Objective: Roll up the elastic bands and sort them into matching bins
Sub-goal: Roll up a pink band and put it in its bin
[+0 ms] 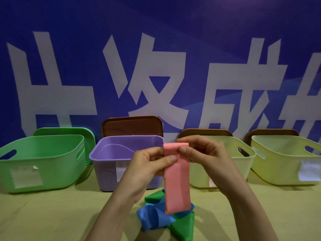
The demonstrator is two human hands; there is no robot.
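- Pink band (pixel 176 185): one, held in the air in front of the purple bin (pixel 107 169). Its long axis is vertical, with the top end folded at my fingers and the free end hanging straight down.
- Left hand (pixel 149 166): thumb and fingers pinch the band's left edge just under the fold.
- Right hand (pixel 206 153): thumb and fingers pinch the fold at its right edge, slightly higher. Both hands are equally near.
- Rolling, as I judge it, runs from the fold downward along the hanging length.
- Blue band (pixel 152 214) and green band (pixel 182 226): tangled on the table (pixel 52 214) directly below. At least one of each; I cannot count further.
- Bins: four in a row, namely one green bin (pixel 52 162), one purple, and two yellow bins (pixel 243 164). None is pink, and the labels are unreadable.
- Lids: four propped behind, one green lid (pixel 69 131) and three brown lids (pixel 132 126).
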